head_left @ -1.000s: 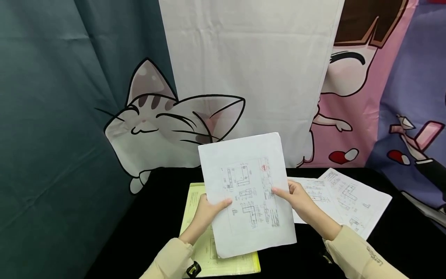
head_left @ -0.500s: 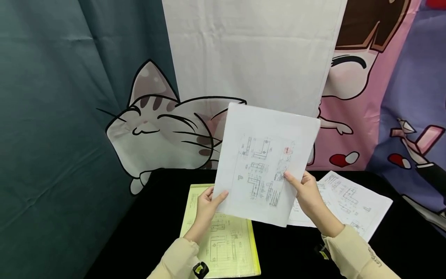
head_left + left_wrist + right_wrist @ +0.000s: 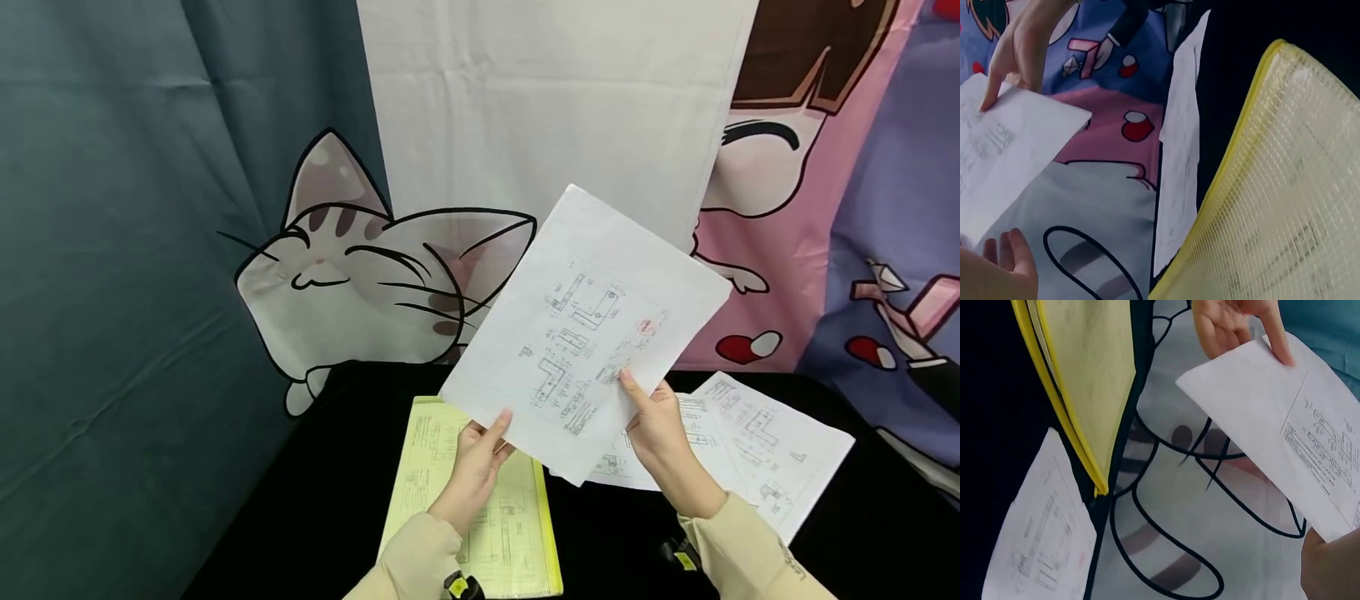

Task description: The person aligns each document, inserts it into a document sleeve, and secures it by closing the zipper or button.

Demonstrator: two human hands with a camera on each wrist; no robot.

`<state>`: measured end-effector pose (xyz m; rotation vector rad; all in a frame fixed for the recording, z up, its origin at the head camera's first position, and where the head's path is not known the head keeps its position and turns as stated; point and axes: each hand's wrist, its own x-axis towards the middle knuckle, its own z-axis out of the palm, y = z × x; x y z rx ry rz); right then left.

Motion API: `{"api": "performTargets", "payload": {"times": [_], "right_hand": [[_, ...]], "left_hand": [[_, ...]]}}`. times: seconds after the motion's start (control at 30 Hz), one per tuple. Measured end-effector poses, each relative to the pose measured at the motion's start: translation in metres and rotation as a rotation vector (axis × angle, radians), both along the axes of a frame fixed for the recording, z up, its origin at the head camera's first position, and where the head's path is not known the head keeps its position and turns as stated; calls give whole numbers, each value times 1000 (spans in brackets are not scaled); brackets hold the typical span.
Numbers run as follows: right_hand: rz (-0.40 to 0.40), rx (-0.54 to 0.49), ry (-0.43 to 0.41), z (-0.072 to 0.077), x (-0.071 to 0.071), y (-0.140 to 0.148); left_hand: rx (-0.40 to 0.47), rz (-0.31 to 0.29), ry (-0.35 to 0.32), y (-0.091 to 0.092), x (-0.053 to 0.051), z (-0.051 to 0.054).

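Both hands hold up white drawing sheets [image 3: 570, 333], tilted to the right, printed with technical drawings and a red stamp. A doubled lower corner suggests more than one sheet. My left hand [image 3: 476, 471] pinches the lower left edge, thumb on the front. The right hand [image 3: 663, 429] pinches the right-hand edge, also with its thumb in front; its other fingers are mostly behind the paper. Under the left hand lies a yellow mesh zip pouch [image 3: 517, 533] with drawings visible through it. Behind the right hand, more drawing sheets [image 3: 795, 442] lie overlapping on the table.
A black cloth [image 3: 315, 500] covers the table. At its back hangs a curtain [image 3: 555, 108] with a cartoon cat and figures. Each wrist wears a dark strap with a small yellow-green patch.
The held sheets have risen, moved right and turned clockwise. My left hand has shifted right along with them, and the right hand has moved slightly right. Pouch and table sheets stay in place.
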<state>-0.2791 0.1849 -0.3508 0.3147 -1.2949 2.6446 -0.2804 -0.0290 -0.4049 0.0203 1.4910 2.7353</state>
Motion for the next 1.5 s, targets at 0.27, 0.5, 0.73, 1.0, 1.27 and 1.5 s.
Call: {"api": "performTargets", "payload": {"times": [0.27, 0.5, 0.73, 1.0, 1.27, 1.5], "right_hand": [[42, 83, 26, -3, -2, 13], [120, 123, 111, 3, -14, 57], [227, 324, 71, -1, -20, 81], [192, 637, 14, -8, -21, 66], [126, 814, -13, -13, -15, 54], [93, 818, -28, -16, -12, 54]], "left_hand": [[-108, 173, 43, -1, -9, 1], [-391, 194, 50, -53, -18, 3], [-636, 160, 82, -96, -9, 6], [-732, 117, 132, -102, -1, 10], [-767, 89, 141, -94, 0, 9], [-756, 79, 161, -89, -1, 6]]}}
